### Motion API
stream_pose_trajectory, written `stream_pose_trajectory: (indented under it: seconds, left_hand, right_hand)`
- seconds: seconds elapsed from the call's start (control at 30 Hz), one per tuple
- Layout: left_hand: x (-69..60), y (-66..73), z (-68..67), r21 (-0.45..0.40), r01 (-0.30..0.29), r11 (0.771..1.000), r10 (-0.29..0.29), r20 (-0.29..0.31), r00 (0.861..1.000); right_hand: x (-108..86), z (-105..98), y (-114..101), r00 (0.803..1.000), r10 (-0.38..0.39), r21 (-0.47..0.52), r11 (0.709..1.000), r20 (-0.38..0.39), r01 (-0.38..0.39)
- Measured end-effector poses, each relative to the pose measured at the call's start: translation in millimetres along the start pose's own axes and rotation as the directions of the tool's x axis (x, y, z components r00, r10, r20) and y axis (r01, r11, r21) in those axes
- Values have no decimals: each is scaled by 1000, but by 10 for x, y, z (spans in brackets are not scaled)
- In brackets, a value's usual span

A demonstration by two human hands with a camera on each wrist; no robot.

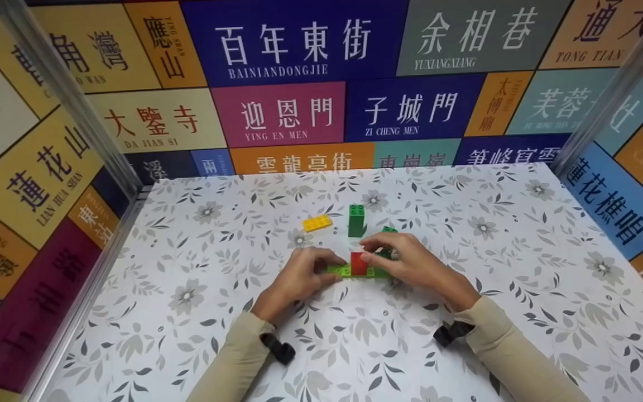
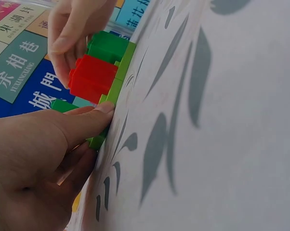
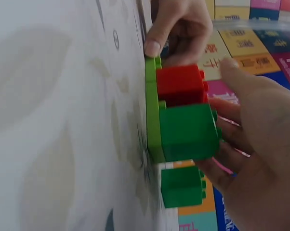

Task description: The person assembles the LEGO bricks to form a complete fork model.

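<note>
A light green strip of building-block plates [image 3: 153,113] lies on the table, with a red block [image 1: 359,263] standing on its middle. Beside the red one, a dark green block [image 3: 188,132] stands on the strip's right part. My left hand [image 1: 302,273] pinches the strip's left end between thumb and fingers. Around the red and green blocks is my right hand [image 1: 411,262], its fingers reaching behind them. In the right wrist view, the right thumb [image 3: 243,79] stands apart from the red block's studs. Whether those fingers touch the blocks is partly hidden.
Behind the hands, a tall dark green block [image 1: 356,221] stands upright, and a flat yellow block [image 1: 317,223] lies left of it. Another green block [image 3: 182,186] sits beyond the right hand. Panels with street names [image 1: 291,114] border the flower-patterned table [image 1: 187,335].
</note>
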State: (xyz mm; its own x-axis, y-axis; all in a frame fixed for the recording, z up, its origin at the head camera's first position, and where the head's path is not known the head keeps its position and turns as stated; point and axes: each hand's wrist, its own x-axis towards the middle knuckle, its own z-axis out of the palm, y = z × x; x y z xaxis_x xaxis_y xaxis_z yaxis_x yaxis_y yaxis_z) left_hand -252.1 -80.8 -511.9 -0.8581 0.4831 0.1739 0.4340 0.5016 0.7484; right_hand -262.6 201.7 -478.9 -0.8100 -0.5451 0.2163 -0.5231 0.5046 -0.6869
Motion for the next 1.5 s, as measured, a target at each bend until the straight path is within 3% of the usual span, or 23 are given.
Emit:
stream_pose_trajectory:
  seconds: [0.13,0.27,0.37,0.5,0.77,0.9,1.1,1.23,1.4,1.5]
  left_hand:
    - [8,5,1,-15,0,1000,0,1,1000]
    - [5,1,3,-22,13,1000,-13,10,1000]
    - [-3,-10,7,-25,17,1000,-17,8,1000]
    - [-18,-25,8,-36,28,999,-28,6,1000]
    - [-11,-15,19,1,25,1000,-25,31,999]
    - [-15,-17,4,12,19,1000,-20,46,999]
    - [-24,-57,-66,-38,10,999,-6,90,996]
    - [-47,-83,-146,-46,32,998,-27,108,994]
    - [-69,-89,-229,15,83,996,-84,132,988]
    - [-63,-87,-240,22,86,996,-88,137,987]
  right_hand:
    - [7,-111,120,993,15,24,1000,-113,-12]
    - [1,-199,235,973,22,-37,999,-232,-31]
    - [-2,-235,308,963,33,-78,995,-269,-56]
    - [5,-248,372,966,71,-96,991,-250,-97]
    - [-34,-234,396,963,206,-25,977,-173,-213]
    - [-38,-213,387,961,223,8,974,-165,-225]
    - [-39,-200,379,955,250,35,968,-161,-248]
    - [-37,-199,376,957,246,24,969,-153,-245]
    - [-36,-201,383,957,245,27,969,-153,-244]
    - [-39,-202,388,957,249,16,968,-149,-250]
